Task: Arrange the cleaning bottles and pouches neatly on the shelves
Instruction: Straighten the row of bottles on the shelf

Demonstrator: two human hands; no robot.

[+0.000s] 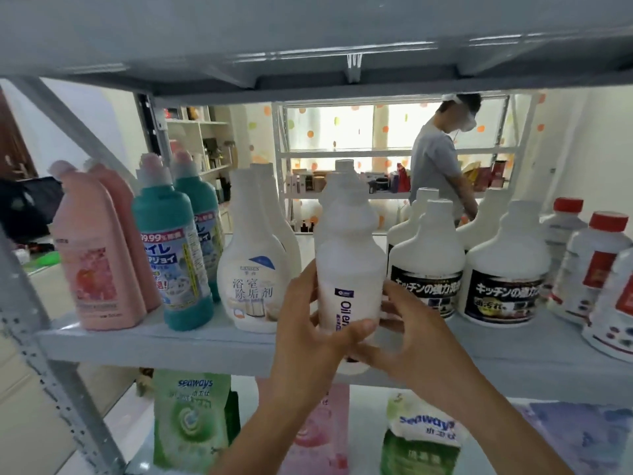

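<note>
Crowding the grey metal shelf [137, 341] in paired rows: pink bottles [92, 265] nearest its left edge, then teal bottles [171, 255], white bathroom-cleaner bottles [251, 269], black-labelled bottles [426, 255] and red-capped bottles [592, 262] toward the right edge, all opaque and hiding their contents. Gripping an upright white bottle [346, 255] at the front edge, between the bathroom-cleaner and black-labelled rows: left hand [308, 337] and right hand [414, 330], fingers [356, 329] curling round its lower body. Standing on the lower shelf [366, 423]: green pouches [190, 419], a pink pouch [318, 437].

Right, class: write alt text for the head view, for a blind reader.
A person's left hand and right hand grip a white bottle at the front edge of a grey shelf, between other white bottles. Pink bottles and teal bottles stand further left; pouches sit below.
</note>
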